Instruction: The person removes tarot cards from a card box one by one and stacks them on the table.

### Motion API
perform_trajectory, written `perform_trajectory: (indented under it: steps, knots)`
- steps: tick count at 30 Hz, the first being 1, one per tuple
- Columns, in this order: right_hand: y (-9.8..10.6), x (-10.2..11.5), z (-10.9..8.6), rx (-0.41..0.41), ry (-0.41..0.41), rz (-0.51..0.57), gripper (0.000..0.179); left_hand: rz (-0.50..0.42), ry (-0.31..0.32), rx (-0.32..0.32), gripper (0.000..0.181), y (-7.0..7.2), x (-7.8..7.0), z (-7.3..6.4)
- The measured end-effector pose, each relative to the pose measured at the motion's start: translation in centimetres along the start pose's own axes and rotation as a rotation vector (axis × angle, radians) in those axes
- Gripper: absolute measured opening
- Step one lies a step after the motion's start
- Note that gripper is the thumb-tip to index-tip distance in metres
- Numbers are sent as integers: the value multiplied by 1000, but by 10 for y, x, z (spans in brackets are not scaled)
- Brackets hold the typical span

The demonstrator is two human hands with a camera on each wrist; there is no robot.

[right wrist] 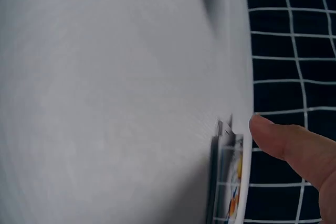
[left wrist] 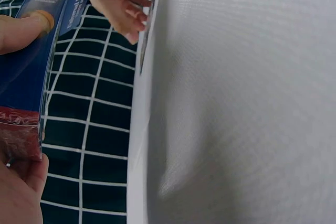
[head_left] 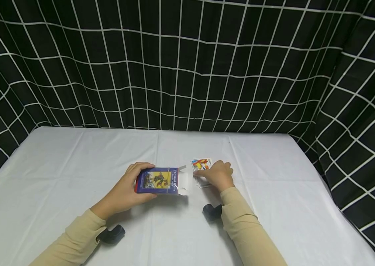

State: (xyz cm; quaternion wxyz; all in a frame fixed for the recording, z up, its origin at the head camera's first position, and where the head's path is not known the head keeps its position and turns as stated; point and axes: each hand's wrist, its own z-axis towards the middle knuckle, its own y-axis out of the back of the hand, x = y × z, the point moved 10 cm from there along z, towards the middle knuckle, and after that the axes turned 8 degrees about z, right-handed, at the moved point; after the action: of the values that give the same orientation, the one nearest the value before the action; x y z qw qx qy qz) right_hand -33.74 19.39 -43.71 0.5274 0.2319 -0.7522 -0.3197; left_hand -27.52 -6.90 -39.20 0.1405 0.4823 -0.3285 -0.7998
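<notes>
The L hand [head_left: 126, 188] is gripping a blue card box [head_left: 157, 181] w/ a red end, digits on its two long sides; the L wrist view shows a gap btw. this box and the white table [head_left: 161, 236], so it is held above the surface. Its picture side looks up, w/ the words "Universal Waite" near the R end, and that end is open, w/ white flaps [head_left: 183, 181] standing out to the R. Just beside the flaps, a small stack of cards [head_left: 202, 163] lies on the table, approx. in the middle; the top card has a red, yellow & blue pic, and a card under it is a bit shifted. The R hand [head_left: 219, 175] is over this stack, its fingers loose and its thumb extended, holding nothing; if any fingertip touches the cards, I cannot tell. Both arms wear beige sleeves [head_left: 250, 229], w/ a dark curved piece [head_left: 112, 234] at each wrist. Behind the table hangs a black curtain [head_left: 187, 66] w/ white grid lines.
</notes>
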Motion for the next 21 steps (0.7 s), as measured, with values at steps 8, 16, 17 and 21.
perform_trajectory:
  steps: [8, 16, 17, 21]
  knots:
    - [-5, 4, -2, -52, -34, -58, 82, 6, -4, -4, 73, -2, 1, 0]
    - [-5, 5, -1, -87, -36, -12, 79, 28, -10, -11, 74, -1, 0, -1]
    - [-5, 4, 0, -83, -35, -15, 80, 29, -10, -13, 74, -1, 0, -1]
    - [1, 5, 4, -43, 9, -25, 84, 22, -3, -8, 73, 0, 0, -1]
